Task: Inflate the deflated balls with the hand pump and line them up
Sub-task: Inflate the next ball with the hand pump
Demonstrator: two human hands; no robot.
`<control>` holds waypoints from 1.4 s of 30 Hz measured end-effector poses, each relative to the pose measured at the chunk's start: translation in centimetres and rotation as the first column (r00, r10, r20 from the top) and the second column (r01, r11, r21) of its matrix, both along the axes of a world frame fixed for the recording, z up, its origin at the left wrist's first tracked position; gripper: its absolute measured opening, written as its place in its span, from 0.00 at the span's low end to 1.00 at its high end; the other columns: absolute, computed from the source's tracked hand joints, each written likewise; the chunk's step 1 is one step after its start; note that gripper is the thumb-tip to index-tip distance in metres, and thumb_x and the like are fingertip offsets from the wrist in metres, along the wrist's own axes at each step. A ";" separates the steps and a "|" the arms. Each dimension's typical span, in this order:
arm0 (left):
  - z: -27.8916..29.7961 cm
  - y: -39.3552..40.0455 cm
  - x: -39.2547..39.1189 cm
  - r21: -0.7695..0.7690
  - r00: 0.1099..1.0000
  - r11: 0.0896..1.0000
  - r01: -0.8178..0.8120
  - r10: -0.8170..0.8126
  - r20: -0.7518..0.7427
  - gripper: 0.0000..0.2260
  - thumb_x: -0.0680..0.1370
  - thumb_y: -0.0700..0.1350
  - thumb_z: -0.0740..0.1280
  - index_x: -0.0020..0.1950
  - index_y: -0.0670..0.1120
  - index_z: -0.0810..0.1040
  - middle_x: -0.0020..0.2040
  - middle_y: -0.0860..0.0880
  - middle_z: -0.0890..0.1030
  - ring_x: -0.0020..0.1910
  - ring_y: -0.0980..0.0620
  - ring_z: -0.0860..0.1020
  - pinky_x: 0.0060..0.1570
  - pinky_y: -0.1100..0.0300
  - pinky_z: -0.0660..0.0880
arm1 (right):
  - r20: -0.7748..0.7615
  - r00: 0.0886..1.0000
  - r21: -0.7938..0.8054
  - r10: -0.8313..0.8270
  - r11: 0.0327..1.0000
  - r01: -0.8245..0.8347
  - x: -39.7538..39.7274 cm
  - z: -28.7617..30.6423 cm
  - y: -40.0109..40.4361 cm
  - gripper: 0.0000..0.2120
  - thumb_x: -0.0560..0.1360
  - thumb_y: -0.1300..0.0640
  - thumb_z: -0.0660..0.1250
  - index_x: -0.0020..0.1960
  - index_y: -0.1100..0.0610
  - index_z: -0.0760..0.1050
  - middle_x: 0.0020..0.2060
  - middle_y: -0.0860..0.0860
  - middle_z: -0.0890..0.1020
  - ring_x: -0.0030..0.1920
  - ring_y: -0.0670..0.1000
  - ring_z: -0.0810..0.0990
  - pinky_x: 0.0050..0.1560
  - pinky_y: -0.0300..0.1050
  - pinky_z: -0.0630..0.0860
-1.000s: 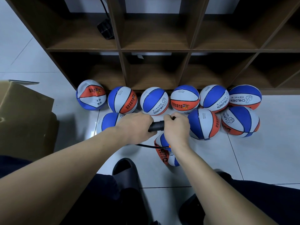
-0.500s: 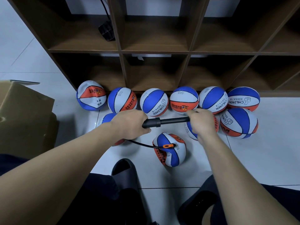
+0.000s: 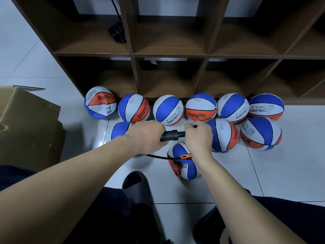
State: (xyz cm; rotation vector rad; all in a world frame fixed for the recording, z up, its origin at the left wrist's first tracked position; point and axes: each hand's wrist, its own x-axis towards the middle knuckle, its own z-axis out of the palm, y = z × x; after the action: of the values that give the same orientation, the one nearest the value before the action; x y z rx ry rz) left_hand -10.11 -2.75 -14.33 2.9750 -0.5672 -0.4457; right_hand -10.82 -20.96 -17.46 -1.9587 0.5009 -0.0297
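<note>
L hand (image 3: 146, 133) & R hand (image 3: 198, 136) both clench black pump (image 3: 173, 135); nearby balls (image 3: 168, 110) read "CHILDREN".

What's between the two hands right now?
In the head view, a short black stretch of the hand pump shows between the left hand and the right hand. Each hand grips one end of it; nothing else sits in the gap.

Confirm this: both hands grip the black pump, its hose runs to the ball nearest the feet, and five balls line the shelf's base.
Wrong on the count: the head view shows six balls along the shelf. Both hands, left and right, grip the pump; its hose reaches the nearest ball.
</note>
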 end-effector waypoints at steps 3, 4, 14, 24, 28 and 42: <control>0.2 -0.7 -0.2 0.021 1.000 1.000 0.012 -0.012 -0.005 0.14 0.83 0.59 0.67 0.44 0.51 0.77 0.37 0.51 0.77 0.36 0.50 0.78 0.35 0.55 0.74 | -0.013 0.999 -0.007 0.043 0.999 -0.044 -0.2 -0.3 0.7 0.19 0.79 0.58 0.66 0.33 0.56 0.63 0.28 0.53 0.67 0.31 0.54 0.65 0.34 0.50 0.65; 0.1 -1.0 -0.3 0.018 1.000 1.000 0.007 -0.007 -0.006 0.14 0.83 0.59 0.67 0.43 0.52 0.75 0.36 0.51 0.77 0.36 0.51 0.77 0.34 0.56 0.71 | -0.018 0.998 -0.009 0.063 0.998 -0.063 -0.2 -0.4 0.8 0.18 0.80 0.57 0.66 0.33 0.57 0.65 0.29 0.53 0.68 0.32 0.54 0.67 0.35 0.50 0.67; 0.0 -1.5 -0.1 -0.106 1.000 0.994 -0.004 0.006 0.019 0.14 0.81 0.60 0.69 0.42 0.53 0.73 0.37 0.52 0.78 0.36 0.50 0.78 0.33 0.57 0.69 | -0.033 0.984 -0.015 0.172 0.985 -0.173 1.1 1.4 -1.5 0.19 0.79 0.58 0.68 0.32 0.55 0.67 0.24 0.45 0.66 0.28 0.48 0.63 0.30 0.43 0.63; 0.4 0.1 0.7 -0.055 1.000 0.998 -0.011 0.012 0.012 0.12 0.81 0.61 0.68 0.46 0.54 0.78 0.39 0.53 0.80 0.38 0.51 0.79 0.38 0.53 0.80 | -0.050 0.997 0.072 -0.055 0.996 0.059 2.6 1.7 -7.3 0.18 0.74 0.57 0.69 0.42 0.71 0.68 0.32 0.56 0.62 0.35 0.56 0.58 0.34 0.51 0.58; 0.4 -0.2 0.2 -0.023 1.000 1.000 -0.005 0.005 0.009 0.12 0.82 0.60 0.67 0.46 0.53 0.79 0.38 0.52 0.79 0.38 0.50 0.79 0.38 0.52 0.80 | -0.020 1.000 0.005 -0.019 1.000 0.019 1.6 1.0 -4.3 0.22 0.77 0.60 0.68 0.30 0.56 0.60 0.28 0.52 0.61 0.34 0.55 0.60 0.37 0.53 0.60; 0.0 -1.0 -0.2 -0.032 0.999 0.999 0.018 -0.017 0.032 0.13 0.83 0.58 0.67 0.44 0.52 0.76 0.35 0.52 0.76 0.34 0.53 0.76 0.31 0.58 0.64 | 0.008 0.997 -0.038 0.075 0.996 -0.075 -0.3 0.4 1.1 0.21 0.82 0.58 0.66 0.33 0.57 0.64 0.29 0.52 0.67 0.32 0.53 0.65 0.35 0.50 0.65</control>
State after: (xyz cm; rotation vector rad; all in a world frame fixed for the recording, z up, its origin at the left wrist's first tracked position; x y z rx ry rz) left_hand -10.32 -3.76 -14.30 2.9529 -0.5985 -0.3877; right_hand -11.08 -19.88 -17.11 -2.0122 0.4224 -0.0011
